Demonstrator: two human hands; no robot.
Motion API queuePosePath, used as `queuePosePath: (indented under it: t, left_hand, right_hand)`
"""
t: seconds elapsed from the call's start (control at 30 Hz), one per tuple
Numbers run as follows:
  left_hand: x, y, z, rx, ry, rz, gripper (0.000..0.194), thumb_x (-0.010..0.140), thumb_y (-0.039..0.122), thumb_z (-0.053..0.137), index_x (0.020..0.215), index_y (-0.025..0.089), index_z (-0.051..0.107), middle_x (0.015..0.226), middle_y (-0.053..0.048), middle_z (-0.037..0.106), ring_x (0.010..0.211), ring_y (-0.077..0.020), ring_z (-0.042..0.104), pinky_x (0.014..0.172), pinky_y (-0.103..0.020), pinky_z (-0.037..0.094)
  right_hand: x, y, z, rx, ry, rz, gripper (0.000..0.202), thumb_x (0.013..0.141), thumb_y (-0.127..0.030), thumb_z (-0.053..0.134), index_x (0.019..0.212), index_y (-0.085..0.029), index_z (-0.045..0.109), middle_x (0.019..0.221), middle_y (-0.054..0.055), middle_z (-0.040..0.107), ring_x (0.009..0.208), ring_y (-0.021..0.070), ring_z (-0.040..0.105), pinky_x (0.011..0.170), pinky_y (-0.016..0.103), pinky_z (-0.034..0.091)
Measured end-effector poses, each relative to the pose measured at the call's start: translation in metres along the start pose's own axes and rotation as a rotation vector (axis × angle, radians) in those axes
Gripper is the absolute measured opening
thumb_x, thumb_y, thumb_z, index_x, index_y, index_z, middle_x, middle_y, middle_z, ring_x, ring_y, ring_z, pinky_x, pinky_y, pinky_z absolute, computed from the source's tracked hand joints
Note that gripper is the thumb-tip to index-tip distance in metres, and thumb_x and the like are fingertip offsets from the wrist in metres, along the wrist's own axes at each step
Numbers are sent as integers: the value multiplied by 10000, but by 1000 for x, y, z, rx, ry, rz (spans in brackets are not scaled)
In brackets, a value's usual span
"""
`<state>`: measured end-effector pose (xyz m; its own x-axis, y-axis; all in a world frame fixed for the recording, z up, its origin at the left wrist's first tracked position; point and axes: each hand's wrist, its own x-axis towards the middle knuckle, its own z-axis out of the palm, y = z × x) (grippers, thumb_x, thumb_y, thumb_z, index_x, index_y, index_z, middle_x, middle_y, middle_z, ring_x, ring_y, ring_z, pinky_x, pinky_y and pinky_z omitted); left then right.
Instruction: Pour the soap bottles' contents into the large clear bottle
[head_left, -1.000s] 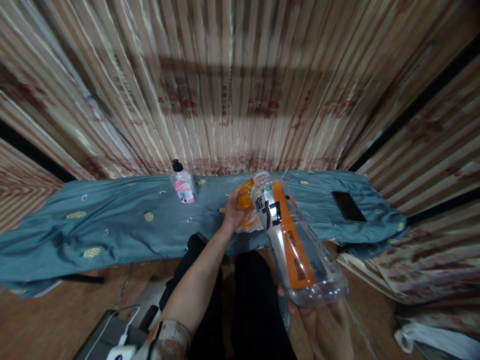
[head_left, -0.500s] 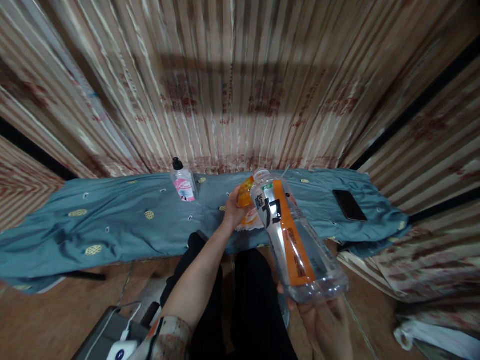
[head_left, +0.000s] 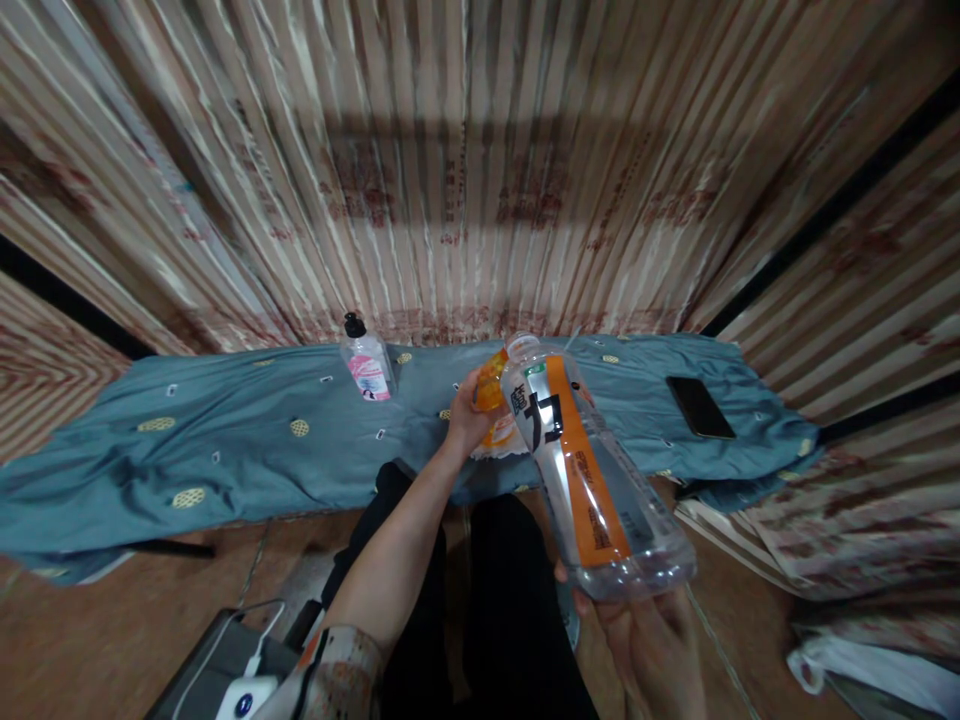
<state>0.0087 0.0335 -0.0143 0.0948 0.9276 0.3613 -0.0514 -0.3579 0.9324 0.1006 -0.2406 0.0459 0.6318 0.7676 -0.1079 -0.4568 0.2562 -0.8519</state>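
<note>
My right hand [head_left: 645, 640] is wrapped round the base of a large clear bottle [head_left: 592, 470] with an orange and silver label. The bottle is tilted, its white neck pointing up and left. My left hand [head_left: 469, 415] grips a small orange container [head_left: 491, 382] right beside the bottle's neck; the hand partly covers it. Below that container, on the cloth, lies an orange and white item [head_left: 501, 437] with a frilly edge, partly hidden by the bottle and my left hand.
On the blue cloth-covered table [head_left: 247, 440] stands a pump bottle [head_left: 367, 365] with a pink label, to the left. A black phone [head_left: 700, 407] lies to the right. A curtain [head_left: 450, 180] hangs behind. A white power bank [head_left: 246, 697] with a cable is at lower left.
</note>
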Motion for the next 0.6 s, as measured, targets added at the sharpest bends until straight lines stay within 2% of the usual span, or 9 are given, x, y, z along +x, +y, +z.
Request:
queuePosePath:
  t: [0.27, 0.47, 0.6]
  left_hand:
    - [0, -4, 1, 3, 6, -8, 639, 590, 271, 899, 1192, 241, 687, 1235, -64, 732, 1203, -275, 674, 1099, -469, 527]
    - [0, -3, 1, 1, -3, -5, 635, 596, 281, 896, 1196, 232, 694, 1234, -70, 733, 1198, -281, 669, 1087, -464, 526]
    - [1, -1, 1, -13, -7, 7, 614, 593, 285, 892, 1176, 232, 709, 1207, -60, 739, 1189, -277, 670, 1069, -449, 533]
  right_hand:
    - [1, -5, 5, 5, 2, 13, 368, 674, -447, 961, 954, -278, 794, 758, 42, 833, 524, 240, 762, 377, 238, 524]
    - [0, -3, 3, 16, -1, 6, 361, 713, -426, 945, 1007, -288, 789, 782, 32, 837, 535, 230, 775, 395, 223, 556]
    - [0, -4, 3, 38, -29, 11, 330, 707, -409, 953, 977, -304, 794, 766, 24, 837, 536, 234, 783, 410, 219, 576]
